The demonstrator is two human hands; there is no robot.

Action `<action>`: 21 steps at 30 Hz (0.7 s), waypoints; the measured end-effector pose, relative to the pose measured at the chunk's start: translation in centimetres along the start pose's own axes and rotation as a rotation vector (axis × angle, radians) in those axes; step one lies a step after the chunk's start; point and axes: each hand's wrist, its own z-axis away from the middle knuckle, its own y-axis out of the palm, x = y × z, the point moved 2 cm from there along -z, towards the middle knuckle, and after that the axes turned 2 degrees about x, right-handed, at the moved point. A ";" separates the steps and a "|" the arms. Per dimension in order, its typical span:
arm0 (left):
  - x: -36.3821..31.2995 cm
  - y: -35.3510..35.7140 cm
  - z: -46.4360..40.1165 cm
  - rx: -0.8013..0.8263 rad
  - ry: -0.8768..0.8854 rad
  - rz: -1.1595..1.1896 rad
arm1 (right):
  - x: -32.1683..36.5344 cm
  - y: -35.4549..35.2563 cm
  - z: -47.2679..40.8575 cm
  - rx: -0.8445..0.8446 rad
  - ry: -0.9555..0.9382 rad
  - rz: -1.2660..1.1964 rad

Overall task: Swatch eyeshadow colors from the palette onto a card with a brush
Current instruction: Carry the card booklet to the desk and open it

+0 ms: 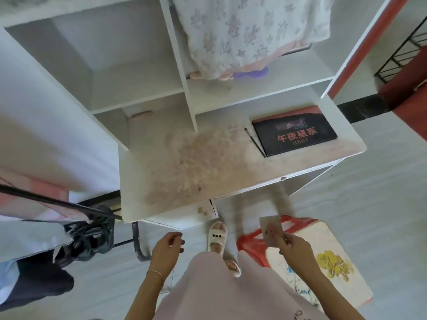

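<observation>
**Card in Hand, Palette Closed on the Desk**

The right hand point(291, 247) pinched a small card point(272, 230) by its lower edge, low at about five o'clock, above a floral bag point(323, 262) with red handles on the floor. The left hand point(166, 247) hung at about seven o'clock with fingers loosely curled, holding nothing. A closed black palette point(294, 133) lay on the stained white desk point(196, 167) toward two o'clock, at its far right corner. A thin dark brush point(255, 142) lay just beside the palette's left edge, running alongside it. A sandalled foot point(217, 236) stood on the floor at six o'clock, between the hands.
</observation>
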 end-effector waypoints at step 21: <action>-19.7 6.0 -14.1 0.418 0.415 -0.115 | 11.8 -7.1 -9.4 -0.214 -0.046 -0.516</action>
